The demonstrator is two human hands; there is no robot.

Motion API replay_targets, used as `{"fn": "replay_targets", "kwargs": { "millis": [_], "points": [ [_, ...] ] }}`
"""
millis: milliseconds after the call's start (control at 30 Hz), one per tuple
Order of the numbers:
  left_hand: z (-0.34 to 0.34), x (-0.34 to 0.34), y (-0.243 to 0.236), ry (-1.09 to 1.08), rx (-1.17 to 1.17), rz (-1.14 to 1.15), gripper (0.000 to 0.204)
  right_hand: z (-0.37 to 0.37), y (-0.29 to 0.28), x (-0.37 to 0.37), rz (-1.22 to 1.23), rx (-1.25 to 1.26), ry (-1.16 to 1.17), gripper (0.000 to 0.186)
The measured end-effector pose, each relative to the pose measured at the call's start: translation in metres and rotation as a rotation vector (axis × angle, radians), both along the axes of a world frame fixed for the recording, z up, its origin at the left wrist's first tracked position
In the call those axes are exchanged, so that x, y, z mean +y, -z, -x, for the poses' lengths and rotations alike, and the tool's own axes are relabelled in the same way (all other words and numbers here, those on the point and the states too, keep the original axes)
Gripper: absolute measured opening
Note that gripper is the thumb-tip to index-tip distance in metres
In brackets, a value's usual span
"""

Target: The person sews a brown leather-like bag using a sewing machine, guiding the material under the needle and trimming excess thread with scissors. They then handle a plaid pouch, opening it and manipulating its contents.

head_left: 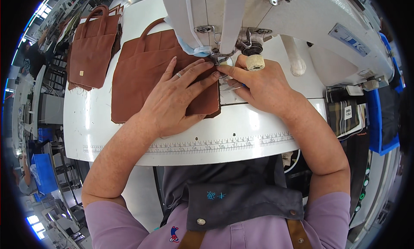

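A brown leather bag panel [138, 83] with a rolled handle lies on the white table of a sewing machine [297, 11]. My left hand [172, 96] rests flat on it, fingers spread, fingertips close to the presser foot [221, 59]. My right hand [267, 83] is at the panel's right edge, just by the needle area. Its index finger points to the foot, and the other fingers are curled. A thin shiny metal piece [233, 87] shows by those curled fingers; its kind is unclear. The needle tip is hidden.
Another stack of brown handled bag panels [92, 55] lies at the table's far left. A printed ruler [215, 146] runs along the front edge. Striped cloth pieces [345, 115] and a blue bin [381, 128] stand at the right. A blue-and-white cloth [194, 48] hangs by the machine head.
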State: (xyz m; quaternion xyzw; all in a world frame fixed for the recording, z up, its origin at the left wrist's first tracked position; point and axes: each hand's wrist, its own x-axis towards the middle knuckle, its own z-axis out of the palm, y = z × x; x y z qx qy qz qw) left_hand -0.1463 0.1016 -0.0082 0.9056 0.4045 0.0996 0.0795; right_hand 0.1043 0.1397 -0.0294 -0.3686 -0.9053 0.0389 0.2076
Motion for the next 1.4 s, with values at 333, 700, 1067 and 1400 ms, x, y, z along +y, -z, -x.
{"fn": "replay_targets", "kwargs": {
  "millis": [333,700,1067,1400],
  "points": [
    [0.000,0.003,0.001,-0.002,0.030,-0.039,0.083,-0.006,-0.001,0.002,-0.045,0.045,-0.027,0.025],
    [0.002,-0.002,0.013,0.096,-0.236,-0.110,0.038,-0.008,-0.010,-0.006,-0.034,0.079,-0.360,0.018],
    [-0.001,-0.012,0.009,0.163,-0.341,-0.259,0.019,-0.006,-0.007,-0.006,0.043,0.123,-0.487,0.022],
    [-0.011,-0.016,-0.002,0.123,-0.258,-0.163,0.018,-0.010,0.005,-0.004,0.027,0.228,-0.519,0.018]
  ]
}}
